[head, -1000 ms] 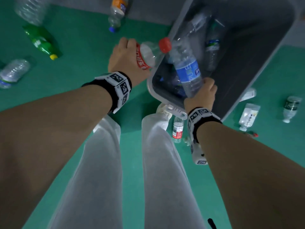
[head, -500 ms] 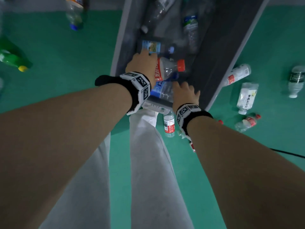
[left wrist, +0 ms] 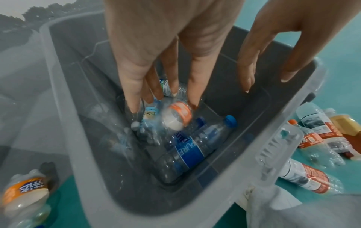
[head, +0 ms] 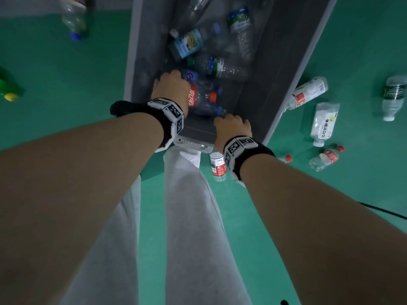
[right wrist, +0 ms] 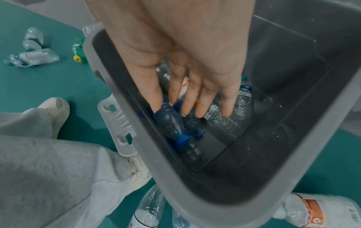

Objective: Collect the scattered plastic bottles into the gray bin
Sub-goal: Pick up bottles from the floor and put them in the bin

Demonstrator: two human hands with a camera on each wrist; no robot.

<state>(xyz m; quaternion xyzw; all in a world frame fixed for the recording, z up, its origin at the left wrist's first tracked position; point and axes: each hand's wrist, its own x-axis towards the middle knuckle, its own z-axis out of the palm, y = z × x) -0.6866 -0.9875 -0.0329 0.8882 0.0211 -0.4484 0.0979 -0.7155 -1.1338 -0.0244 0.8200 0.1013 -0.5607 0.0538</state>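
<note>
The gray bin [head: 132,62] stands on the green floor in front of me and holds several clear plastic bottles. My left hand [head: 169,89] hangs inside it with straight fingers [left wrist: 134,92]. Just below them a red-label, red-capped bottle [head: 198,99] lies loose and blurred [left wrist: 178,114]. My right hand [head: 233,126] is over the bin's near end, fingers straight [right wrist: 226,100] and holding nothing. Under it a blue-label, blue-capped bottle [right wrist: 171,123] rests on the bin floor [left wrist: 187,152].
Loose bottles lie on the floor right of the bin [head: 308,93], [head: 324,123], [head: 326,157], one by my foot [head: 218,166]. An orange-label bottle [head: 72,16] and a green one [head: 8,89] lie to the left. My grey-trousered legs [head: 187,216] stand against the bin's near end.
Both hands carried their bottles over the bin and lowered into it. The right hand let go of the blue-label bottle first, then the left released the red-label one; both hands now have straight fingers.
</note>
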